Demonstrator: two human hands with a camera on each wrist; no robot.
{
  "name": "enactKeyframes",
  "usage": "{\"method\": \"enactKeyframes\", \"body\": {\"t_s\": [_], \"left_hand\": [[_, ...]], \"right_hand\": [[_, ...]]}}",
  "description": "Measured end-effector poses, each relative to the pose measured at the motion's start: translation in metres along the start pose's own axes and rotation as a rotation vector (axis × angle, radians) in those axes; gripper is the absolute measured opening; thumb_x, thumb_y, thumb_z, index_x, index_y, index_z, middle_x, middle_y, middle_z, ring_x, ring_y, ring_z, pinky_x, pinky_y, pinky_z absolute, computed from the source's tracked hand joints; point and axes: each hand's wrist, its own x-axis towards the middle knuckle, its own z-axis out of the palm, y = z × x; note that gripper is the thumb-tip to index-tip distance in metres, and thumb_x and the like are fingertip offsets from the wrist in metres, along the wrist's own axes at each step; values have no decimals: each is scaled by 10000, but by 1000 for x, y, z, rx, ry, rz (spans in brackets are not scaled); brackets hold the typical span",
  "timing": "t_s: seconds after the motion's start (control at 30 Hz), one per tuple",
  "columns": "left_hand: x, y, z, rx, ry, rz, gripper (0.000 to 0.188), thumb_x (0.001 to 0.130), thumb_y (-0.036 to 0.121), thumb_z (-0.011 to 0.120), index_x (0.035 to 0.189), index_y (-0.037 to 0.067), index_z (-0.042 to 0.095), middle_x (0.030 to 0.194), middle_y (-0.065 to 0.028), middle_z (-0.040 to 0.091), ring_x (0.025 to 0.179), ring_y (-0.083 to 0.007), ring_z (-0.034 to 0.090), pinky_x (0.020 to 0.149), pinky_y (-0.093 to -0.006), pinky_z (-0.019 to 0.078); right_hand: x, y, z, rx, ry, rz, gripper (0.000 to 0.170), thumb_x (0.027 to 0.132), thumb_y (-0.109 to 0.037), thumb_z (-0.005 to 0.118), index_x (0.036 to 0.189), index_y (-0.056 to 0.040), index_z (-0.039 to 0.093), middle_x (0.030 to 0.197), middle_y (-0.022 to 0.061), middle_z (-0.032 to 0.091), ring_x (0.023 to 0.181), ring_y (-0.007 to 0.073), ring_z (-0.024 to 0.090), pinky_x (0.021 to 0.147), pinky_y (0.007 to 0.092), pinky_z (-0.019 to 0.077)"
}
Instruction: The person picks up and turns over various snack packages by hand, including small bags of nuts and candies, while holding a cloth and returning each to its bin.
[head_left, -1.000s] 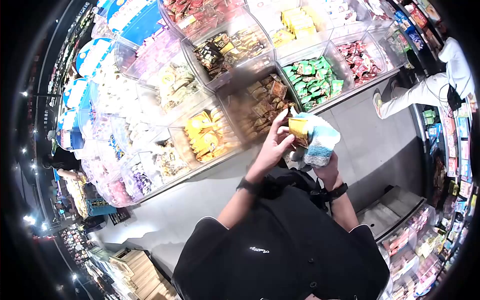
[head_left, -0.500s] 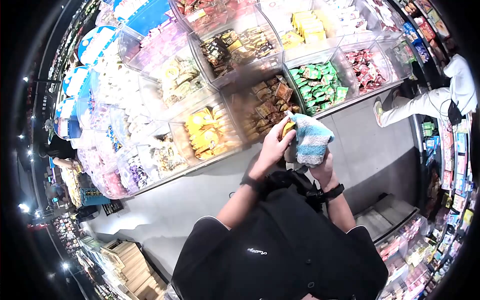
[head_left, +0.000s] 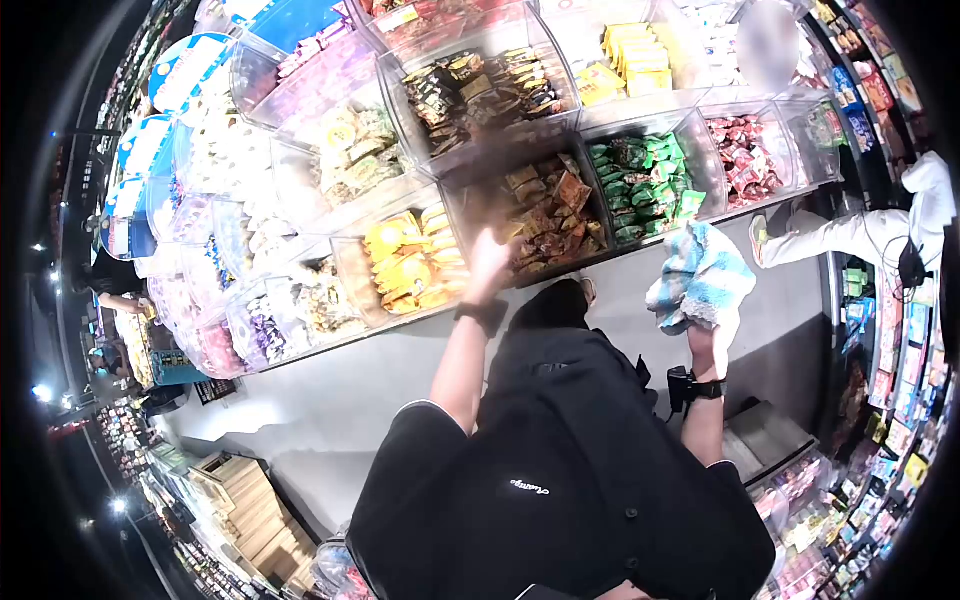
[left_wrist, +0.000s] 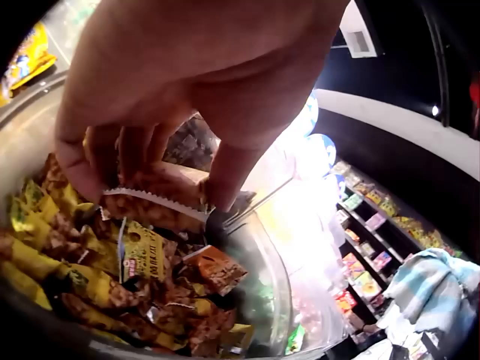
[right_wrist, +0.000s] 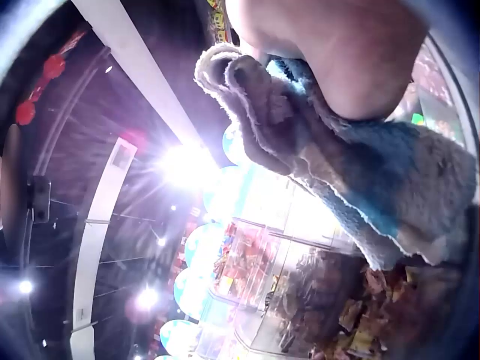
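Observation:
In the left wrist view, the left hand (left_wrist: 172,82) reaches down into a clear bin and pinches a brown snack packet (left_wrist: 157,199) between thumb and fingers. More brown and yellow packets (left_wrist: 142,251) lie below it. The head view has the left hand (head_left: 488,262) at the left front of the brown-packet bin (head_left: 555,215). A blue-and-white striped cloth (head_left: 705,275) is gripped by the right hand (head_left: 703,338), out to the right over the floor. Up close in the right wrist view, the cloth (right_wrist: 390,165) hangs in folds from the right hand (right_wrist: 337,52).
Bins of yellow packets (head_left: 410,262), green packets (head_left: 645,180) and red packets (head_left: 742,160) flank the brown one. A person in white trousers (head_left: 850,238) stands at the right beside the shelves (head_left: 900,350). A wooden crate (head_left: 255,510) is at lower left.
The hands have parted. My left hand has moved left and down into the brown-packet bin; my right hand has carried the cloth to the right, away from the small yellow packet's earlier spot.

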Motion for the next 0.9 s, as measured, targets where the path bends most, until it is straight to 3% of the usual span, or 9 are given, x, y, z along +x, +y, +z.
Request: {"method": "enactKeyframes", "body": {"t_s": [0.07, 0.2, 0.23, 0.37, 0.4, 0.5, 0.6, 0.73, 0.9], "left_hand": [[-7, 32, -6, 272, 9, -95, 448, 756, 243, 705, 1059, -47, 549, 821, -194, 621, 813, -300, 609, 732, -417, 468], [12, 23, 42, 486, 385, 424, 608, 654, 170, 740, 1184, 7, 491, 1008, -199, 566, 932, -355, 545, 785, -446, 450], [25, 16, 59, 393, 303, 434, 631, 652, 169, 738, 1206, 19, 476, 1058, -205, 540, 970, -363, 523, 803, -447, 444], [66, 30, 110, 240, 90, 390, 698, 636, 174, 732, 1261, 69, 440, 1188, -205, 476, 1078, -390, 457, 851, -465, 426], [72, 37, 117, 258, 63, 359, 707, 631, 178, 731, 1266, 81, 437, 1203, -199, 469, 1095, -395, 445, 858, -474, 423], [83, 48, 129, 319, 106, 408, 711, 626, 174, 728, 1267, 94, 432, 1209, -162, 480, 1117, -405, 424, 876, -494, 407], [89, 50, 134, 343, 85, 266, 678, 624, 162, 719, 1245, 100, 454, 1202, -137, 487, 1110, -394, 425, 886, -512, 391], [90, 46, 133, 278, 112, 310, 603, 629, 164, 713, 1193, 107, 508, 1151, -150, 507, 1067, -377, 448, 871, -474, 406], [78, 67, 99, -92, 90, 249, 566, 634, 168, 746, 1154, 90, 538, 1020, -147, 583, 961, -283, 545, 831, -368, 451]], "right_hand": [[17, -6, -4, -6, -54, 10, 294, 918, -234, 487, 1129, -32, 517, 975, 97, 597, 811, 247, 593, 710, 383, 492], [39, -24, 5, 29, -12, 89, 278, 924, -232, 467, 1102, -26, 521, 957, 93, 596, 789, 237, 586, 692, 382, 490], [46, -27, 1, 48, -44, 101, 278, 926, -232, 464, 1101, -24, 521, 957, 94, 595, 790, 237, 585, 692, 384, 490], [55, -40, 10, 25, -355, 2, 332, 944, -253, 426, 1163, -10, 491, 1031, 112, 576, 905, 244, 562, 802, 394, 471], [64, -45, 10, 60, -310, 113, 372, 956, -266, 399, 1214, -4, 460, 1094, 125, 566, 973, 253, 552, 861, 399, 454], [75, -54, 11, 37, -311, 76, 403, 963, -273, 376, 1249, 4, 437, 1156, 143, 550, 1025, 269, 546, 912, 420, 439], [91, -60, 3, 81, -506, 88, 448, 955, -293, 383, 1278, 16, 415, 1204, 149, 528, 1084, 284, 526, 956, 441, 417], [106, -62, 13, 47, -427, 66, 442, 956, -306, 364, 1262, 3, 443, 1186, 148, 545, 1061, 298, 546, 904, 442, 456], [119, -60, 21, 111, -601, 159, 471, 946, -353, 346, 1268, -26, 451, 1198, 122, 549, 1088, 284, 537, 923, 451, 440]]}}
